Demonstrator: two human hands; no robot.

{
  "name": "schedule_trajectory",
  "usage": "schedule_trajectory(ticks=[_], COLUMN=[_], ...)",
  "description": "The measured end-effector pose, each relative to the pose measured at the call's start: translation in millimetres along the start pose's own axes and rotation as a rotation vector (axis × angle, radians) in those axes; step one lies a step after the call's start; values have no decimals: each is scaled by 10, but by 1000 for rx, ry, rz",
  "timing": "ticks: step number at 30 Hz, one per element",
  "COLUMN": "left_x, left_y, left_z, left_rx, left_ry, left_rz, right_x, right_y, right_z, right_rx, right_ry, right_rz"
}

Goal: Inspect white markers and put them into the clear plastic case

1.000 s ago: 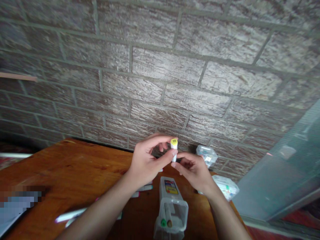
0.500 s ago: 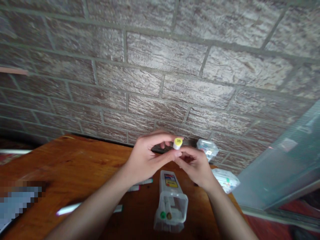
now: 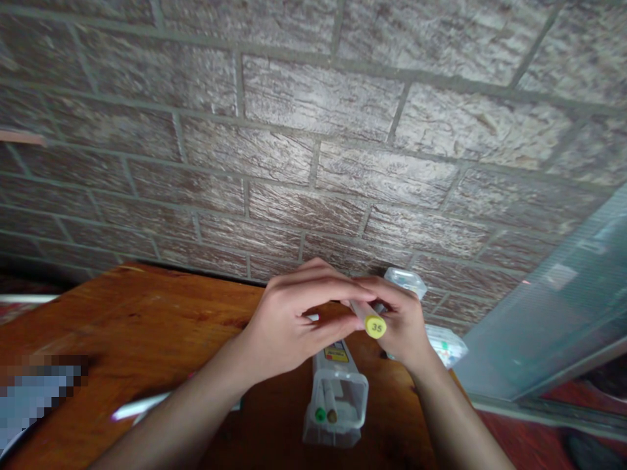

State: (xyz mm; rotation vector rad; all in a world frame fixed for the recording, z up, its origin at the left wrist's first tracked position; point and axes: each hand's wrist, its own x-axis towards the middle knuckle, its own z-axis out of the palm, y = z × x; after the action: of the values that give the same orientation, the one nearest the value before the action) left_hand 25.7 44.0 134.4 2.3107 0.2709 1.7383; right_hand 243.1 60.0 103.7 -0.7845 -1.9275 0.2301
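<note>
My left hand pinches a marker between thumb and fingers. The marker's yellow end is printed with 35 and points down toward me. My right hand closes round the marker from the other side, its fingertips partly hidden behind it. Just below the hands, a clear plastic marker case lies on its side with its opening facing me. Inside it are a green-ended marker and a brown-ended marker. A small whitish piece shows inside the curve of my left hand; I cannot tell what it belongs to.
On the wooden table, a white marker lies beside my left forearm. Two more clear containers, a back one and a right one, stand beyond my right hand. A brick wall rises behind the table; a glass panel is at right.
The marker has tipped from its yellow end pointing up to pointing down toward me, shifting right and lower. Both hands have drawn closer together around it.
</note>
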Motion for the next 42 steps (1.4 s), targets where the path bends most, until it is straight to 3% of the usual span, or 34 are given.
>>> schedule_trajectory(ticks=[42], left_x=[15], left_y=[9], left_z=[9], left_rx=[25], left_ry=[-34], left_rz=[26], right_x=[11], right_y=[18], right_z=[-35], right_rx=[-24], right_ry=[3], right_rz=[-30])
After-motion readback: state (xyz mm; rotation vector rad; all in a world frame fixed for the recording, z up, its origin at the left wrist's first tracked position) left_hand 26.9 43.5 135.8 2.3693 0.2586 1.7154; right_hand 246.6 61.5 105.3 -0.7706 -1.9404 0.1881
